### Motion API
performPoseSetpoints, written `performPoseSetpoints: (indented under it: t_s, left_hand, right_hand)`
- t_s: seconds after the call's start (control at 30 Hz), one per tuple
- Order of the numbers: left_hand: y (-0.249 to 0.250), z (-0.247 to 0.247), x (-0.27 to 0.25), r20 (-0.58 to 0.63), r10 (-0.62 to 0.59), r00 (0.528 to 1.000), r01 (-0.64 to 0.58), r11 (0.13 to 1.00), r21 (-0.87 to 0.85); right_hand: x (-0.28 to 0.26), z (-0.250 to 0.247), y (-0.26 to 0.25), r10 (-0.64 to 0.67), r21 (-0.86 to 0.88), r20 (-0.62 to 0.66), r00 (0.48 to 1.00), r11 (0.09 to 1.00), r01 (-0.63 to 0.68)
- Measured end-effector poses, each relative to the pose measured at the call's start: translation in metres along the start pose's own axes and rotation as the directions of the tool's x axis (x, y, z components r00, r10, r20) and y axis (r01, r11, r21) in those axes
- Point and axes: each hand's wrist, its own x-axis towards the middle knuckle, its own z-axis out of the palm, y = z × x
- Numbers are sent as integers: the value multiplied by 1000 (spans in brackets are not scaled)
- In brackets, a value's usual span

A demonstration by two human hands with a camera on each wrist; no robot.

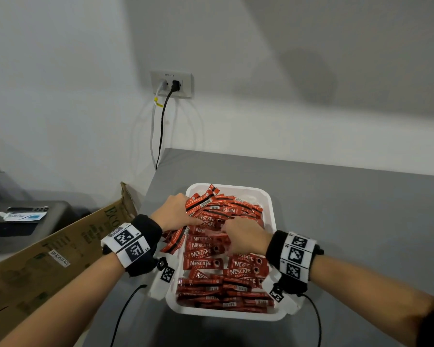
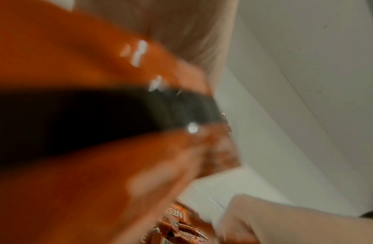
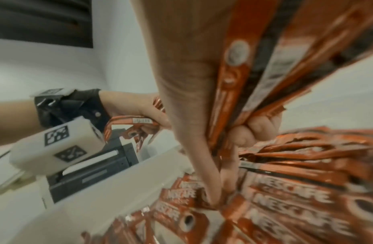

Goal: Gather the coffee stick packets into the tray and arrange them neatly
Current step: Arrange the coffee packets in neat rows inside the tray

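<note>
Grey counter (image 1: 336,221) against white wall (image 1: 60,71), white tray (image 1: 271,211) at its left edge heaped with red packets (image 1: 206,262), left hand (image 1: 172,212) gripping a bundle (image 1: 176,240), right hand (image 1: 246,235) clutching packets, outlet (image 1: 171,83), cardboard box (image 1: 48,259) left.

Cardboard box (image 1: 60,249) crowds tray (image 1: 271,209) left; counter (image 1: 348,209) right seemingly open.

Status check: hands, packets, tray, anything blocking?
Left hand grips a bundle of coffee stick packets over the tray's far end. Right hand pinches packets mid-tray. White tray full, near rows tidy, far end jumbled. Nothing blocking.
</note>
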Motion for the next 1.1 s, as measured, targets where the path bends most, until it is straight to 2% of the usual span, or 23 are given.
performPoseSetpoints:
  t_s: [0.07, 0.13, 0.5, 1.1]
  left_hand:
    - [-1, 1, 2, 13, -4, 1000, 4, 1000, -23]
    - [0, 2, 4, 16, -3, 1000, 3, 1000, -27]
    - [2, 6, 5, 25, 15, 1000, -15, 1000, -12]
    - [4, 6, 4, 27, 28, 999, -28, 999, -34]
  right_hand:
    - [-11, 2, 6, 34, -95, 122, 992, 995, -23]
    - [-17, 8, 6, 47, -131, 167, 985, 991, -25]
    - [-21, 11, 0, 58, -158, 193, 979, 987, -28]
    - [-18, 16, 16, 123, -163, 86, 989, 981, -108]
